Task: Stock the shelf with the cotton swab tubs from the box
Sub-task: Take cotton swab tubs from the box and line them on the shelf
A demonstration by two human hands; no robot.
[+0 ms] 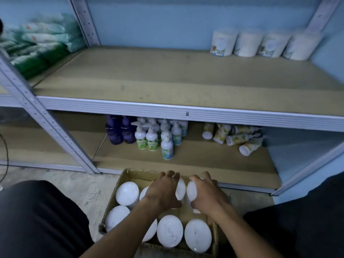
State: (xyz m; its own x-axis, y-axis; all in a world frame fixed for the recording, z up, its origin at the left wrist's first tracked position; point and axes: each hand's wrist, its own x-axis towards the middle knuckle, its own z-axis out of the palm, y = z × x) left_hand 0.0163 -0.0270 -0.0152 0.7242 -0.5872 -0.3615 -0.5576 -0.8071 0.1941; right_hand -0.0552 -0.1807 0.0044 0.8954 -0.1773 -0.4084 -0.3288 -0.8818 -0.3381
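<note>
Both hands reach into the cardboard box (121,180) on the floor. The left hand (163,190) curls its fingers round 1 white-lidded cotton swab tub (181,189); the right hand (207,194) grips another tub (191,191) just beside it. More tubs stand in the box. 4 tubs (266,44) already stand at the back right of the shelf (149,75).

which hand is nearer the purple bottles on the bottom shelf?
Left. The left hand is in the cardboard box, below and right of the purple bottles. The right hand sits farther right, over the box's far-right tubs.
</note>
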